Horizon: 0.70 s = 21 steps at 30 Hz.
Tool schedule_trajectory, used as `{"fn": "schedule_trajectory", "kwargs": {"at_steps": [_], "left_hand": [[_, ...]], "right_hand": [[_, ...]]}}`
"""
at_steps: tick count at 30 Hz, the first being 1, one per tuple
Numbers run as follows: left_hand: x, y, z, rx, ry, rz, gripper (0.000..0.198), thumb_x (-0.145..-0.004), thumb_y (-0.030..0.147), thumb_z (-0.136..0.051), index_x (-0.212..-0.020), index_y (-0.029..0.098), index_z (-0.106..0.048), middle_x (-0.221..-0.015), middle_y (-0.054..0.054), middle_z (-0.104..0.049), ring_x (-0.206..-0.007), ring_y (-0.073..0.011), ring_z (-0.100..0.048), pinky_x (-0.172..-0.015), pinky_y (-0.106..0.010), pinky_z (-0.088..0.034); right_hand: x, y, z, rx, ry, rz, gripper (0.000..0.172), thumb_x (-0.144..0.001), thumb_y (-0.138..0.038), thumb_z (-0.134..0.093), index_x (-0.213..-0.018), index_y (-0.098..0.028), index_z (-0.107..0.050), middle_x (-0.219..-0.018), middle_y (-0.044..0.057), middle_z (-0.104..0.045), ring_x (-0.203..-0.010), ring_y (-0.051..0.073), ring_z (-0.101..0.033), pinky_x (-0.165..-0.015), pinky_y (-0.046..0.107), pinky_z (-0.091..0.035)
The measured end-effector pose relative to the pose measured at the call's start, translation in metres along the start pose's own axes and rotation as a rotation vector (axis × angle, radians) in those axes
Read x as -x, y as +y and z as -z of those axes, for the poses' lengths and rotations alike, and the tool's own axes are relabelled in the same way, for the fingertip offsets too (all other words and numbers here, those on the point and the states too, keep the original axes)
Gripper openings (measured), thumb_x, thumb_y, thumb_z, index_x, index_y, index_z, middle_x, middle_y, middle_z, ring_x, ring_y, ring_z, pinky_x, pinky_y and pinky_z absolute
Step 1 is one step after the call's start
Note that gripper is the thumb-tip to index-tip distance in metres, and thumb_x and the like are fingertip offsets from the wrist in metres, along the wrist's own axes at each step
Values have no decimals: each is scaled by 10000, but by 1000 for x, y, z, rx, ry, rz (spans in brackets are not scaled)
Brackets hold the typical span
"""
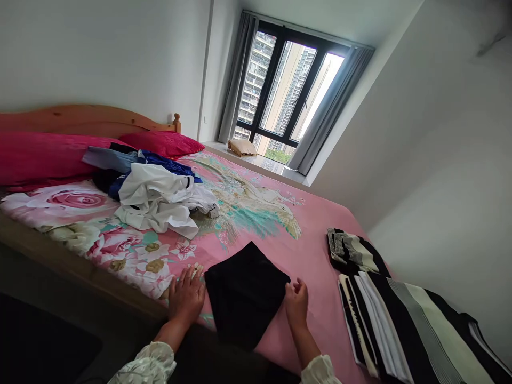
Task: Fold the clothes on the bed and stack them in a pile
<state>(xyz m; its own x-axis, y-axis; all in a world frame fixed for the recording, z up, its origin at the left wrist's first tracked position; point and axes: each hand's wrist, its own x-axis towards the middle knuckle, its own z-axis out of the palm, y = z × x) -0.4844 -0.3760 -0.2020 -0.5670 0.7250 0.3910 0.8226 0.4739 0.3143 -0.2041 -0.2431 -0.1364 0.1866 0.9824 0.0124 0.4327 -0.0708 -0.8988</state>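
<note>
The person is wearing off-white sleeves, with the left sleeve (144, 365) and the right sleeve (320, 370) each ending on the forearm (174, 330) in a gathered cuff (163, 352) with a ruffled, wavy edge. The left sleeve is displaying a faint, slightly glossy pattern across its folds, while the right sleeve is showing only a short section at the lower edge of the view, its finer fabric detail being too small to make out. Beyond the cuffs, the forearms, the left hand (187, 293) and the right hand (296, 305) are appearing bare.
</note>
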Motion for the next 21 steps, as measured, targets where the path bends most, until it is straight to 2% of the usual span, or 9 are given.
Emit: {"fn": "schedule_trajectory", "kwargs": {"at_steps": [2,4,6,8,10,13,15,18,21], "left_hand": [[-6,0,4,4,-31,23,467,-874,283,-364,-1311,220,-515,-1426,-86,-462,-1355,-243,-333,-1149,-461,-85],[-17,2,12,22,-124,82,446,-891,329,-340,-1273,219,-544,-1396,-96,-493,-1334,-248,-367,-1139,-452,-132],[-33,9,24,50,-232,132,483,-897,453,-317,-1229,207,-567,-1332,-115,-548,-1275,-264,-441,-1102,-436,-229],[-50,25,35,80,-333,124,619,-848,610,-326,-1252,190,-537,-1309,-136,-559,-1235,-288,-477,-1049,-442,-305],[-66,45,43,91,-433,63,782,-755,713,-391,-1317,175,-468,-1357,-161,-510,-1265,-323,-440,-1035,-487,-306],[-89,75,42,93,-603,-19,910,-630,725,-525,-1334,155,-443,-1393,-205,-456,-1306,-375,-374,-1045,-548,-253],[-104,88,36,97,-674,-30,878,-556,697,-596,-1228,134,-537,-1322,-231,-514,-1267,-407,-411,-1022,-551,-280],[-127,94,24,114,-729,8,739,-400,630,-708,-940,130,-647,-1154,-235,-616,-1161,-456,-494,-941,-545,-368],[-141,94,14,210,-785,49,563,-297,504,-778,-716,156,-636,-865,-139,-696,-931,-402,-626,-808,-461,-475]], "right_hand": [[-5,32,33,129,81,16,619,-727,-357,-499,-1254,-35,-457,-1285,255,-475,-1235,378,-414,-1055,487,-267],[-7,64,53,374,112,120,528,-769,-332,-461,-1186,-16,-524,-1232,269,-517,-1205,394,-431,-1037,507,-257],[-7,89,60,648,141,271,436,-842,-319,-391,-1134,-51,-572,-1163,227,-577,-1150,351,-485,-1003,471,-297],[-7,101,58,811,191,375,387,-886,-309,-361,-1116,-99,-590,-1135,179,-604,-1114,304,-517,-968,427,-329],[-8,105,55,866,245,409,356,-899,-303,-372,-1105,-120,-597,-1124,158,-613,-1097,280,-529,-945,402,-343],[-10,103,55,860,272,437,339,-904,-299,-385,-1086,-120,-608,-1115,154,-620,-1090,272,-531,-942,396,-345],[-12,102,56,844,271,447,334,-897,-295,-400,-1084,-117,-612,-1111,157,-622,-1092,275,-528,-949,402,-342],[-14,103,57,819,271,436,327,-879,-281,-426,-1090,-118,-616,-1127,165,-613,-1098,279,-521,-970,418,-329],[-14,101,56,784,266,404,331,-877,-280,-426,-1104,-130,-615,-1157,167,-597,-1123,286,-500,-1001,437,-300]]}}
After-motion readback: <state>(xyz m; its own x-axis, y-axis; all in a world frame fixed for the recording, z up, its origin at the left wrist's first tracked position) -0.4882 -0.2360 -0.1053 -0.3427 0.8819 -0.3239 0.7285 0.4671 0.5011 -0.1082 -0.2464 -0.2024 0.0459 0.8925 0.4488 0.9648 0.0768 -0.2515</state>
